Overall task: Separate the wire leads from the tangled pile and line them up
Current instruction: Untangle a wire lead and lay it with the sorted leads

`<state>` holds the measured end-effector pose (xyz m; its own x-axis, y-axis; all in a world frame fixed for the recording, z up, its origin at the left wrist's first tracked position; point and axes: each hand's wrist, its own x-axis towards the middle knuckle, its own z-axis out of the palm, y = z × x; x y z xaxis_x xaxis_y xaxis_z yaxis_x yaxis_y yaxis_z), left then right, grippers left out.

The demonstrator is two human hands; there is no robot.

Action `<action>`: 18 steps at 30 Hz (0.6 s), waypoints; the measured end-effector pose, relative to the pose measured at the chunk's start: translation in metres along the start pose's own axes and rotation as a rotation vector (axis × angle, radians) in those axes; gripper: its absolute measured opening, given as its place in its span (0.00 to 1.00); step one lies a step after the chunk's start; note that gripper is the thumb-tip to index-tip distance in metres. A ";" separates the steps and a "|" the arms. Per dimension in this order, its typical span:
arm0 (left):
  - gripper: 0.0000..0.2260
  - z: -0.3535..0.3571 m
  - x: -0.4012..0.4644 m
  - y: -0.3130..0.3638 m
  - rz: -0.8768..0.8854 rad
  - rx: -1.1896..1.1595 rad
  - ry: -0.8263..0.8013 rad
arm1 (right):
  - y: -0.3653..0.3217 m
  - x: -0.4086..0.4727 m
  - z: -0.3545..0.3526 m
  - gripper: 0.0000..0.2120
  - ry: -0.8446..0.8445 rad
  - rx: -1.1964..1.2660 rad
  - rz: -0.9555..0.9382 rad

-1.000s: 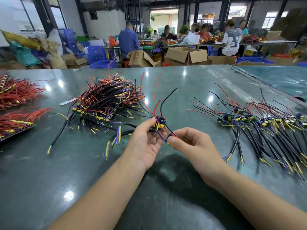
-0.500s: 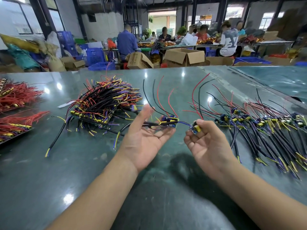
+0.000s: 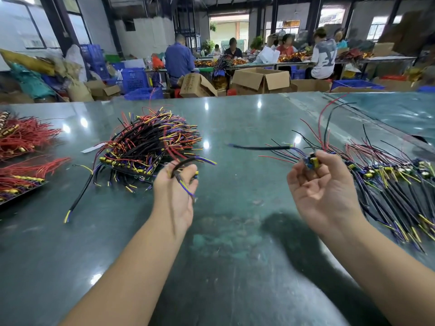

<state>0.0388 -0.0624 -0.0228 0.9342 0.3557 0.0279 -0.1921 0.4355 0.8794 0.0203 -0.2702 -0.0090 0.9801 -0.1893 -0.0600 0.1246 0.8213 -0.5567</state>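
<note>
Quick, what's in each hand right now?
Left hand: grips a black lead.
Right hand: pinches a small blue and yellow board with wires.

The bench (image 3: 235,267) has a dark green, glossy top, smooth but scuffed, mirroring ceiling lights. The tangled pile (image 3: 150,147) shows plastic-sheathed wires, mostly matt black among red, yellow and purple. Far behind stand brown cardboard boxes (image 3: 261,81) and blue plastic crates (image 3: 134,78).
</note>
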 end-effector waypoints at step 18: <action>0.22 -0.021 0.018 0.024 0.508 0.720 0.298 | 0.004 -0.016 0.005 0.06 -0.163 -0.109 0.201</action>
<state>0.0449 -0.0278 -0.0114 0.6544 0.6042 0.4546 -0.2307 -0.4130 0.8810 0.0061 -0.2607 -0.0059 0.9965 0.0674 -0.0493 -0.0834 0.7692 -0.6335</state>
